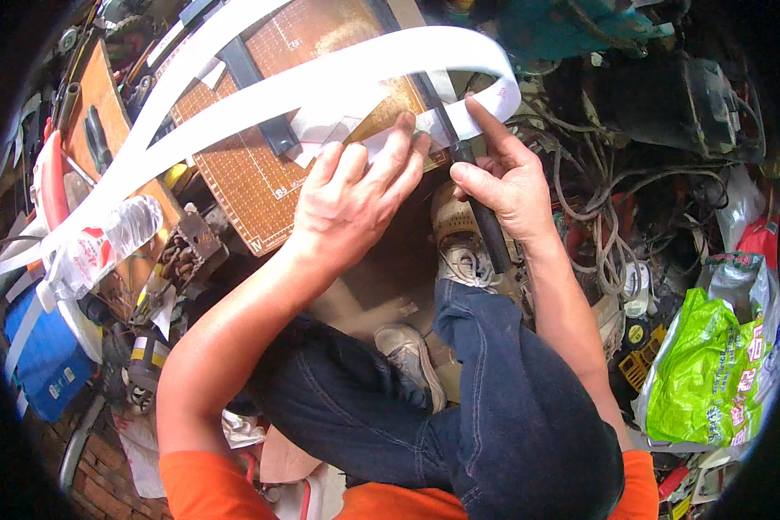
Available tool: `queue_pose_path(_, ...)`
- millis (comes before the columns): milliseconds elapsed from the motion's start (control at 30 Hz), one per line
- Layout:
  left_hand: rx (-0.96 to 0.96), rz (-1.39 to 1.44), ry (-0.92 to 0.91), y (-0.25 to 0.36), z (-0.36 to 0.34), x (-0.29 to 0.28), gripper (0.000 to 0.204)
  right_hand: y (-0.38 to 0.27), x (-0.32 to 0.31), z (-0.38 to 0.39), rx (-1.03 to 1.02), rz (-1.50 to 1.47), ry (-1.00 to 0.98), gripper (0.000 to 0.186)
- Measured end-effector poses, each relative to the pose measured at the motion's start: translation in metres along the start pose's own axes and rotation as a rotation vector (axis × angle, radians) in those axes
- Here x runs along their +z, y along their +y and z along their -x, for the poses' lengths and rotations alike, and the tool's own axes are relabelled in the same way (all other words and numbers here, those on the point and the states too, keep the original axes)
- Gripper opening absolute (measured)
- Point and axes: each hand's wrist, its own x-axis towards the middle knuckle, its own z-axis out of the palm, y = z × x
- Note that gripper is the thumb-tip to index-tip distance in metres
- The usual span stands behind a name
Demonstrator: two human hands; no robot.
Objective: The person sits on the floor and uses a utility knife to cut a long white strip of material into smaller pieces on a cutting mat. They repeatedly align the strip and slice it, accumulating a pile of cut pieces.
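A brown gridded guillotine paper cutter (pixel 273 160) lies in front of me, its board at a slant. A long white strip (pixel 321 80) crosses it and loops round at the right, back under the cutter's dark blade arm. My left hand (pixel 355 195) lies on the board near the blade edge, fingers extended over the strip's end and a few paper pieces. My right hand (pixel 513 186) is closed round the black cutter handle (pixel 491 238). Its index finger points up beside the strip's loop; whether it touches the strip I cannot tell.
Coiled grey cables (pixel 594 212) and a dark machine (pixel 667 104) crowd the right. A green plastic bag (pixel 698 373) sits at lower right. Leftward are a clear plastic bottle (pixel 134 227), a blue box (pixel 50 355) and scattered tools. My knees are below the cutter.
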Motion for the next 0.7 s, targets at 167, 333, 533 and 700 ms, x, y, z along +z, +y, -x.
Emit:
queue_pose_path(167, -0.004, -0.005, 0.02, 0.0, 0.004, 0.003, 0.055, 0.002, 0.001, -0.002, -0.041, 0.051, -0.024, 0.076)
queue_pose_path(333, -0.002, -0.014, -0.031, 0.0, -0.003, -0.003, 0.06, 0.003, 0.004, -0.004, -0.07, -0.028, 0.039, 0.075)
queue_pose_path(533, -0.02, -0.007, -0.025, 0.002, 0.0, -0.002, 0.06, -0.015, 0.01, 0.007, -0.114, 0.011, 0.026, 0.072)
queue_pose_path(700, -0.01, 0.011, -0.002, 0.002, 0.002, 0.002, 0.058, -0.009, 0.01, 0.005, -0.148, -0.026, -0.006, 0.075)
